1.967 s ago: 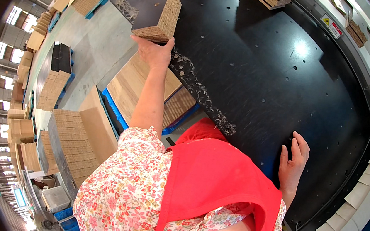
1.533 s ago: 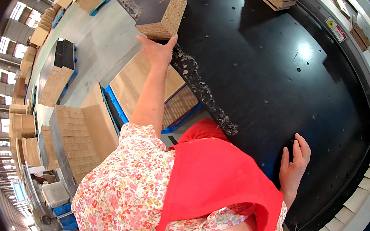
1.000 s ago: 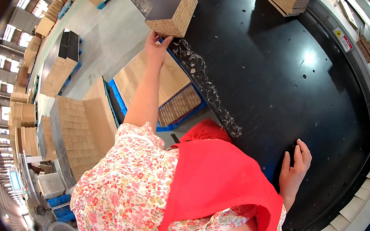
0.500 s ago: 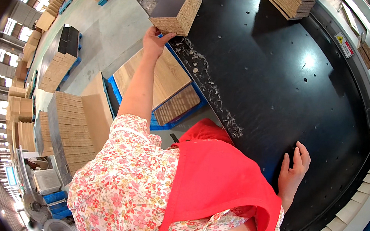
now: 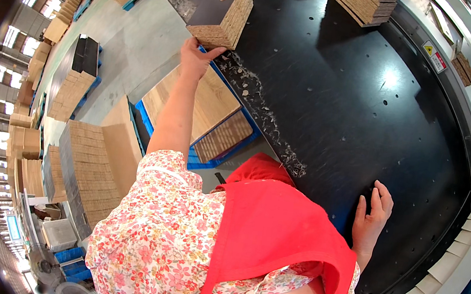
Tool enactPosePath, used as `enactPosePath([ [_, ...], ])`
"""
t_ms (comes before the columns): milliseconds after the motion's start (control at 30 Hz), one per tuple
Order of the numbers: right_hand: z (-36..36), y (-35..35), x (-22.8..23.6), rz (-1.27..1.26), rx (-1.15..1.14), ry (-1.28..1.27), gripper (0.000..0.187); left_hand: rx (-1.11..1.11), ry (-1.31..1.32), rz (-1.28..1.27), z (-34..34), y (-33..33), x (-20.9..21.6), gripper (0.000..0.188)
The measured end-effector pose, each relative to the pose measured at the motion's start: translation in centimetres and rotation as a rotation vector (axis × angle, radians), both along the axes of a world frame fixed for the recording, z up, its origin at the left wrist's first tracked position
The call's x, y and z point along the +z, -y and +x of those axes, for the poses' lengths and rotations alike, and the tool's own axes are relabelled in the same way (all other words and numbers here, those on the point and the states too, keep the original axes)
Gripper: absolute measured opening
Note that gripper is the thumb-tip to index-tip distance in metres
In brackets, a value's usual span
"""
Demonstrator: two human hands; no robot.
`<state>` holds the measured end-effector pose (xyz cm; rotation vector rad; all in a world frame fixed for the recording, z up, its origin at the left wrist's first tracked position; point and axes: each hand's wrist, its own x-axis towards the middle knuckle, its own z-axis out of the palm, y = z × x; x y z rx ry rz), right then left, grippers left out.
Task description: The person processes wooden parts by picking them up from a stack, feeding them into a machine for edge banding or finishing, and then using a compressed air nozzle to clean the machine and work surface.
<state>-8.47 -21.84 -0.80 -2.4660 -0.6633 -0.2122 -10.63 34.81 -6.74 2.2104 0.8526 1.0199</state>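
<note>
My left hand (image 5: 196,61) reaches to the far left side of the black work table (image 5: 337,124). It touches the near end of a stack of dark-topped boards (image 5: 216,34) with pale chipboard edges. Its thumb is stretched out to the right along the stack's lower edge, apart from the other fingers, whose tips are partly hidden against the stack's left corner. Over the table's near right part lies my right hand (image 5: 371,220), open with fingers extended and nothing in it.
Wood shavings (image 5: 248,87) line the table's left edge. Another board stack (image 5: 365,5) stands at the far right, by a curved machine rail. Left of the table, wood-grain boards (image 5: 214,101) lie on a blue pallet. More stacked panels (image 5: 94,166) stand on the floor.
The view has shifted slightly. My left thumb sits a little farther right along the stack's edge. The right hand and the stacks look nearly unchanged.
</note>
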Motion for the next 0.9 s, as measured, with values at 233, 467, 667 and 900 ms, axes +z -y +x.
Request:
enactPosePath([
  [233,0.0,0.0,-0.1,-0.001,0.005,0.006,0.029,0.073,-0.021,0.040,1.2,-1.0,-2.0,0.069],
  [467,-0.1,-0.1,0.2,-0.004,-0.006,0.001,0.029,0.084,-0.086,0.018,1.3,-0.6,-1.6,0.070],
  [667,-0.1,-0.1,0.1,0.007,0.002,0.004,0.028,0.060,-0.048,-0.013,0.8,0.7,-0.5,0.076],
  [900,0.0,-0.1,0.1,0.005,-0.005,0.006,0.028,0.191,0.012,-0.056,2.3,6.4,3.0,0.093],
])
